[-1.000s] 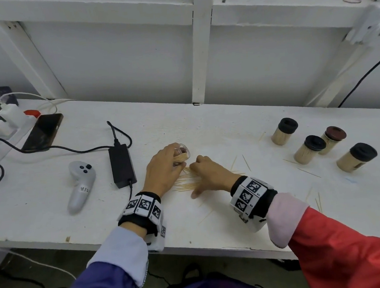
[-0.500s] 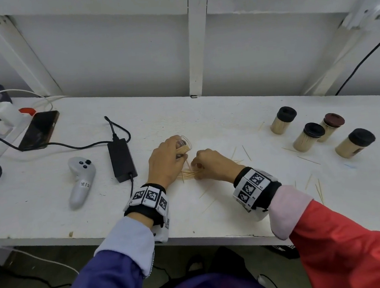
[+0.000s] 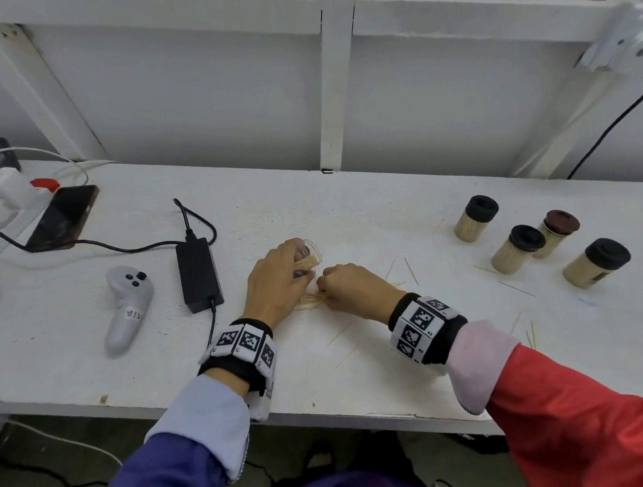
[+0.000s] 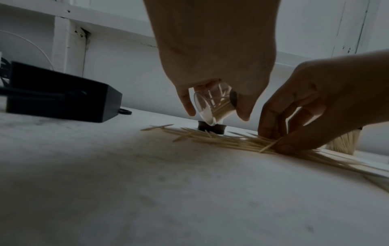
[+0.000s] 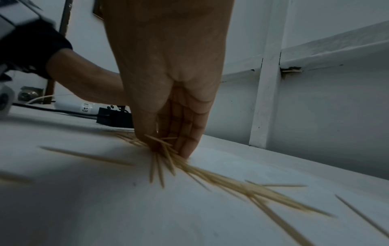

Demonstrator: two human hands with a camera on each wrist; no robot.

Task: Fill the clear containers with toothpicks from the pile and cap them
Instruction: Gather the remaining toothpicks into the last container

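Note:
My left hand [image 3: 277,280] grips a clear container [image 3: 309,257] tilted on its side above the table, partly filled with toothpicks [image 4: 219,106]. A dark cap [image 4: 211,129] lies on the table just beyond it. My right hand [image 3: 347,285] is down on the toothpick pile [image 3: 310,300], its curled fingers [image 5: 185,133] and thumb pinching a bunch of toothpicks [image 5: 166,149]. The pile [image 4: 231,141] spreads across the table between the hands. Several capped, filled containers [image 3: 518,248] stand at the right.
A black power adapter [image 3: 199,275] with its cable and a grey controller [image 3: 126,306] lie left of my hands. A phone [image 3: 63,217] and chargers sit at far left. Loose toothpicks [image 3: 411,271] are scattered to the right. The table's front edge [image 3: 324,418] is near.
My right hand drew in from lying flatter on the pile to a curled pinch close to the container. The left hand kept its hold on the tilted container.

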